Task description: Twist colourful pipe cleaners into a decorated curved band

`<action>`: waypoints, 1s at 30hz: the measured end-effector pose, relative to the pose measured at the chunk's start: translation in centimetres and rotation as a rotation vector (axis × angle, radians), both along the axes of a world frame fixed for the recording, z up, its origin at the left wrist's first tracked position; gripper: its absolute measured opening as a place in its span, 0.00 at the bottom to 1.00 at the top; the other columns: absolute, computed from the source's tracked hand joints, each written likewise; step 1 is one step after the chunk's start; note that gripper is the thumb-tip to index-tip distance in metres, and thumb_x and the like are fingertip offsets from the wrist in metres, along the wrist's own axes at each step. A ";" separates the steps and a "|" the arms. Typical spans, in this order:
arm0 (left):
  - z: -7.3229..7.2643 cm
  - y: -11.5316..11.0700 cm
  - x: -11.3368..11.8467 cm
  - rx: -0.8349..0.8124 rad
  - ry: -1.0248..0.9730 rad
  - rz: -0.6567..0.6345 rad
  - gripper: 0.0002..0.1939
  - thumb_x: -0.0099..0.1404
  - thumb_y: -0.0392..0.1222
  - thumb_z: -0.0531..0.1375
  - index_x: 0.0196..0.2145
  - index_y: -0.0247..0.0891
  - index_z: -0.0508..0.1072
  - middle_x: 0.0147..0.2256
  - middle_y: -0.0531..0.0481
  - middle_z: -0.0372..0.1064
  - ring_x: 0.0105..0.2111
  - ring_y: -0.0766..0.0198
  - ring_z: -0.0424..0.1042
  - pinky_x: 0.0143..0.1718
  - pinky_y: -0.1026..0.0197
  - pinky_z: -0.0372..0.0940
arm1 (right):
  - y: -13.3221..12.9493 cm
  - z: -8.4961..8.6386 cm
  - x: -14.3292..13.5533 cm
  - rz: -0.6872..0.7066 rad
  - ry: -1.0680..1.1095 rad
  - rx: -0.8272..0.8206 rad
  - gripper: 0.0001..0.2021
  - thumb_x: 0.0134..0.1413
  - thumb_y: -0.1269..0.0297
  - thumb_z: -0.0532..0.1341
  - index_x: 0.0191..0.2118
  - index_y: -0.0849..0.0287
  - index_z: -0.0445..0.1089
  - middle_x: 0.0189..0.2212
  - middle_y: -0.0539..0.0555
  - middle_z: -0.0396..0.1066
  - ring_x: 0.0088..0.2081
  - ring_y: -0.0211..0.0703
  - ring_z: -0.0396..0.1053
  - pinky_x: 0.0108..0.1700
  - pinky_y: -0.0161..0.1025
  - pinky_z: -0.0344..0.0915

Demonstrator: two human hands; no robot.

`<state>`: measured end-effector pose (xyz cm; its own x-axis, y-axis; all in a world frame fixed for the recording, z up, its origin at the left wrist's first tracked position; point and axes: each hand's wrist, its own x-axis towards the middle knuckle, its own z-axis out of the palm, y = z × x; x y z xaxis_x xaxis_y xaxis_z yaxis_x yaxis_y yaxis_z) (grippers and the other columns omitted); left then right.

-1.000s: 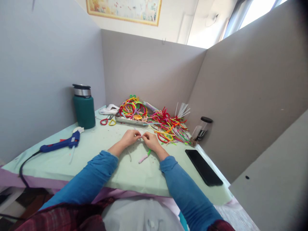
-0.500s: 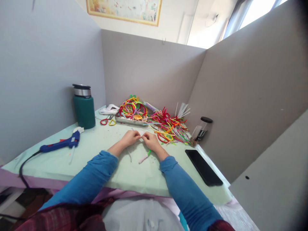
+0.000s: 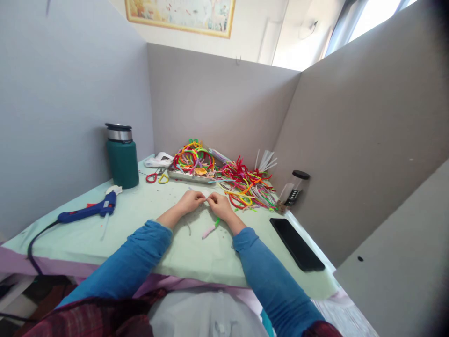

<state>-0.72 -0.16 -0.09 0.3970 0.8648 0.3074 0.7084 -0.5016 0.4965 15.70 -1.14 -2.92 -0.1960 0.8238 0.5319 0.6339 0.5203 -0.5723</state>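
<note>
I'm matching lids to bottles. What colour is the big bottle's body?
The bottle is dark green, clearest in the head view.

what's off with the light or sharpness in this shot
Head view: window blown out by glare, right edge falling to black; head view: soft shadow on the left panel beside the bottle; head view: pink bit between left hand and right hand too small and soft to make out

Gray partition panels [image 3: 224, 98] enclose your table on three sides, its pale green tablecloth [image 3: 196, 257] spread over a purple layer. Above the panels you see a gold-framed picture [image 3: 180, 14] on the white wall [image 3: 257, 28], and bright light fills the window [image 3: 373, 18] at upper right.
</note>
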 end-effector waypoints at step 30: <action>0.3 -0.3 0.1 0.007 -0.040 -0.013 0.15 0.60 0.46 0.53 0.34 0.34 0.76 0.29 0.47 0.72 0.28 0.65 0.68 0.32 0.66 0.60 | -0.4 0.4 0.0 -0.019 0.037 0.003 0.09 0.50 0.63 0.53 0.29 0.58 0.69 0.23 0.49 0.69 0.25 0.35 0.62 0.28 0.32 0.55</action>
